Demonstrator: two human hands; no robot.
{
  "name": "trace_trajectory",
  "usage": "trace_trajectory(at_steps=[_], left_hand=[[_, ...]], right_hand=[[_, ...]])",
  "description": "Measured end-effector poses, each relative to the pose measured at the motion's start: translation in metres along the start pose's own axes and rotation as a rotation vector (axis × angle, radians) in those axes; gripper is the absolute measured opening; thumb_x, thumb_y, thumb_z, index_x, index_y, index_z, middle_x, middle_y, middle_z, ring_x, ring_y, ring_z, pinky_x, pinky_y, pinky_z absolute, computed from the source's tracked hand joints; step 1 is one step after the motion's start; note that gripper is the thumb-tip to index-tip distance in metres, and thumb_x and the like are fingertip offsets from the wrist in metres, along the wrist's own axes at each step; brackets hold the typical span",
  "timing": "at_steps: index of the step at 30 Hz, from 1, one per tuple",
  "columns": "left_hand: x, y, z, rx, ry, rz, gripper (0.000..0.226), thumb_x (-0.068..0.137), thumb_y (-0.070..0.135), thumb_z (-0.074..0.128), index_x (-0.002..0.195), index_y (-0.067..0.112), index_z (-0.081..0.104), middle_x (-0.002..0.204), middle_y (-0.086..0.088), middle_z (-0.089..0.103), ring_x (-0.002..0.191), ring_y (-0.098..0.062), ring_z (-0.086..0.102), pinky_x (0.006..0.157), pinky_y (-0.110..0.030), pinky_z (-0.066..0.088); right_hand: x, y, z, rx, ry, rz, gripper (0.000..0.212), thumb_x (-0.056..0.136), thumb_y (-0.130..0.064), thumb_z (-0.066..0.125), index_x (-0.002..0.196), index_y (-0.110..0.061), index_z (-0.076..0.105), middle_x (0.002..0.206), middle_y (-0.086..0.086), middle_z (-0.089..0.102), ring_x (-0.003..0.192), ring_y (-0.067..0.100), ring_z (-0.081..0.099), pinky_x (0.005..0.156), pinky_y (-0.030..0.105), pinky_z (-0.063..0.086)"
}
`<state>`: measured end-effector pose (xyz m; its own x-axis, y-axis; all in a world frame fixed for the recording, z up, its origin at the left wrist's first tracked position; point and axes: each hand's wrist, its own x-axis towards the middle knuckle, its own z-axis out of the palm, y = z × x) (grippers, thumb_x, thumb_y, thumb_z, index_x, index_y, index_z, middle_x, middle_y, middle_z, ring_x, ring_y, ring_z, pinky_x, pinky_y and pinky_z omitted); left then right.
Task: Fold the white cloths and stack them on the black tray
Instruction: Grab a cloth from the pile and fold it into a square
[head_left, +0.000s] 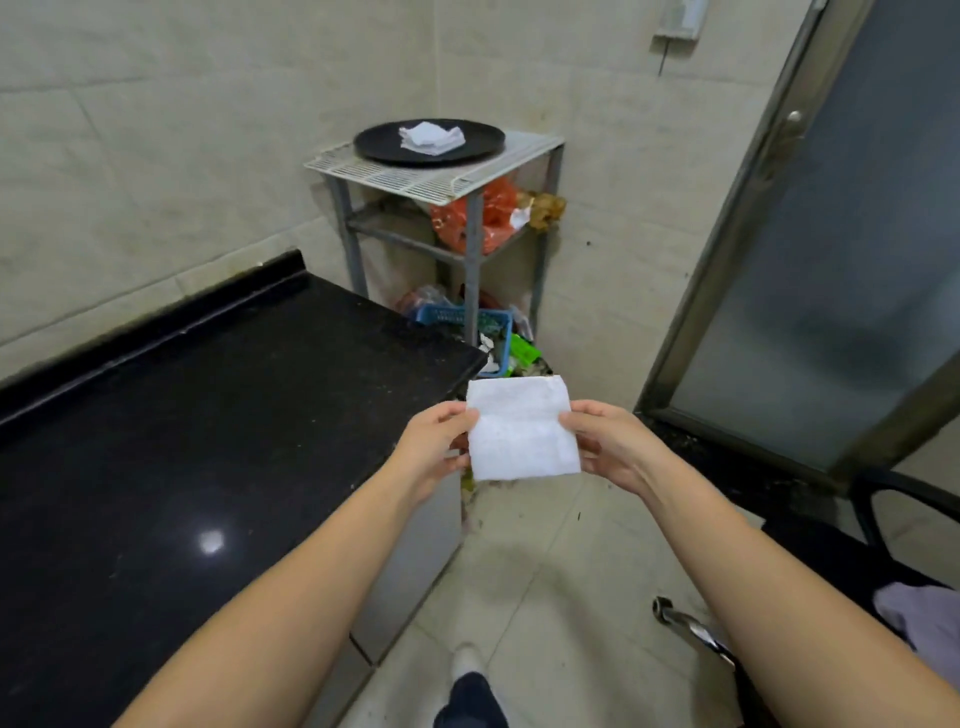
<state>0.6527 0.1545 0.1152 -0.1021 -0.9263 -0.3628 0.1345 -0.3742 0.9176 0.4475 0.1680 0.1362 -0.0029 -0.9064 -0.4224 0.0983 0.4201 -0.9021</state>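
1. White cloth is held in mid-air, folded to a flat rectangle; left hand pinches its left edge, right hand pinches its right edge. Two-sided grip likely keeps the fold flat and square.
2. It hangs above the floor, just off the black counter corner.
3. Black tray sits on a wire-top rack ahead, well apart, with a stack of folded cloths on it.
4. Route looks open; counter corner to the left, door and chair to the right.
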Motion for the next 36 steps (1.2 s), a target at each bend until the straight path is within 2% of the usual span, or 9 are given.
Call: trace_trajectory(at_steps=[5,9,14,16,19,23,27,31,36], left_hand=[[0.099,0.046,0.019,-0.051,-0.012,0.044,0.008,0.092,0.013,0.057,0.093,0.015,0.065,0.097,-0.006,0.067,0.089,-0.020,0.062,0.076,-0.033,0.053],[0.194,0.105,0.032,-0.025,0.009,0.109,0.007,0.092,0.015,0.057,0.091,0.016,0.064,0.097,-0.006,0.065,0.090,-0.020,0.061,0.085,-0.039,0.052],[0.287,0.199,0.040,0.038,0.048,0.212,0.010,0.094,0.013,0.055,0.088,0.014,0.063,0.087,-0.004,0.065,0.080,-0.017,0.060,0.086,-0.042,0.052],[0.316,0.230,0.039,0.042,0.094,0.222,0.010,0.094,0.012,0.055,0.087,0.010,0.062,0.083,-0.008,0.063,0.072,-0.017,0.060,0.069,-0.033,0.056],[0.357,0.272,0.032,0.026,0.176,0.273,0.014,0.094,0.010,0.054,0.082,0.008,0.059,0.073,-0.008,0.058,0.051,-0.010,0.053,0.042,-0.019,0.044],[0.416,0.329,0.016,0.023,0.336,0.365,0.010,0.094,0.011,0.054,0.089,0.007,0.062,0.084,-0.008,0.060,0.070,-0.015,0.057,0.051,-0.021,0.053],[0.485,0.376,0.001,-0.070,0.483,0.341,0.007,0.093,0.012,0.055,0.094,0.008,0.061,0.096,-0.010,0.065,0.081,-0.018,0.063,0.059,-0.028,0.055],[0.544,0.404,-0.009,-0.132,0.651,0.294,0.009,0.093,0.010,0.056,0.084,0.010,0.056,0.088,-0.009,0.061,0.075,-0.018,0.059,0.060,-0.028,0.052],[0.589,0.408,-0.028,-0.101,0.806,0.241,0.020,0.092,0.007,0.057,0.073,0.012,0.050,0.074,-0.007,0.056,0.062,-0.016,0.054,0.048,-0.025,0.047]], right_hand=[[0.092,-0.064,-0.017,-0.026,-0.004,-0.068,0.006,0.092,-0.006,0.054,0.091,-0.011,0.058,0.075,0.006,0.060,0.059,0.015,0.053,0.045,0.021,0.040],[0.181,-0.135,-0.023,0.000,-0.026,-0.092,0.010,0.093,-0.005,0.053,0.088,-0.013,0.059,0.074,0.003,0.063,0.057,0.010,0.060,0.040,0.016,0.045],[0.284,-0.230,-0.018,-0.007,-0.074,-0.162,0.015,0.093,-0.004,0.052,0.083,-0.014,0.058,0.061,-0.001,0.063,0.039,0.003,0.057,0.035,0.014,0.040],[0.325,-0.261,-0.011,-0.006,-0.109,-0.172,0.014,0.092,-0.004,0.054,0.084,-0.014,0.060,0.074,0.001,0.065,0.046,0.003,0.062,0.040,0.016,0.046],[0.389,-0.307,0.004,-0.031,-0.186,-0.212,0.010,0.091,-0.005,0.057,0.092,-0.013,0.063,0.089,0.004,0.067,0.070,0.013,0.066,0.053,0.023,0.053],[0.471,-0.375,0.035,-0.184,-0.268,-0.329,0.010,0.090,-0.008,0.059,0.089,-0.015,0.066,0.091,0.006,0.068,0.078,0.018,0.063,0.058,0.024,0.048],[0.560,-0.432,0.071,-0.293,-0.361,-0.387,0.013,0.089,-0.007,0.060,0.080,-0.015,0.064,0.064,-0.002,0.067,0.052,0.008,0.061,0.055,0.023,0.044],[0.642,-0.466,0.104,-0.444,-0.427,-0.417,0.012,0.085,-0.009,0.063,0.075,-0.015,0.063,0.072,0.004,0.066,0.068,0.020,0.058,0.066,0.032,0.042],[0.705,-0.475,0.136,-0.618,-0.550,-0.442,0.008,0.086,-0.010,0.063,0.080,-0.014,0.065,0.073,0.005,0.061,0.065,0.018,0.053,0.056,0.027,0.037]])
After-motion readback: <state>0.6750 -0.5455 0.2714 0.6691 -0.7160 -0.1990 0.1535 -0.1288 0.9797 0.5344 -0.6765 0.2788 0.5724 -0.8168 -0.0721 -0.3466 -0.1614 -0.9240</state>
